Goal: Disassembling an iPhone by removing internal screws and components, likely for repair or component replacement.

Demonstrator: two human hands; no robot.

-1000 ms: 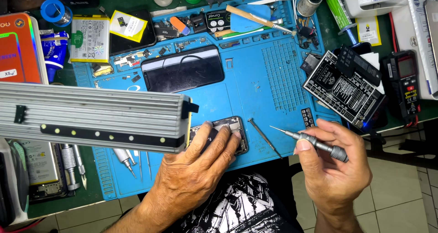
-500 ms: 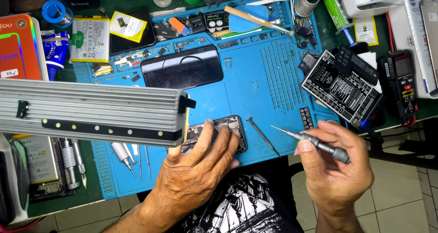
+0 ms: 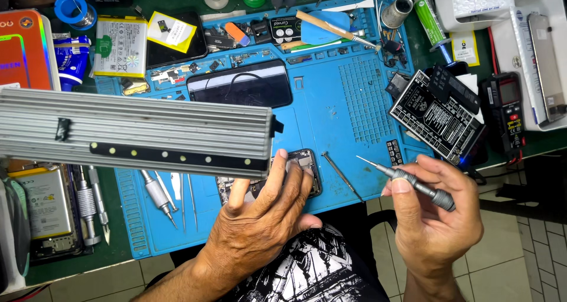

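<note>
My left hand (image 3: 260, 213) lies flat over an opened phone (image 3: 307, 166) on the blue work mat (image 3: 342, 119), fingers spread across its body and pinning it down; most of the phone is hidden under the hand. My right hand (image 3: 434, 219) is off the mat's near right corner and grips a slim grey precision screwdriver (image 3: 413, 184), its tip pointing up and left, apart from the phone. A thin metal tool (image 3: 341, 175) lies on the mat between the two hands.
A long ribbed grey lamp bar (image 3: 136, 133) crosses the left half of the view above the mat. A black phone screen (image 3: 242, 86), tweezers and drivers (image 3: 171, 195), a black circuit tester board (image 3: 437, 116), a multimeter (image 3: 505, 110) and batteries (image 3: 121, 39) surround the work area.
My left hand shifted slightly on the phone, its fingers reaching a little further over it. My right hand with the screwdriver stayed almost still.
</note>
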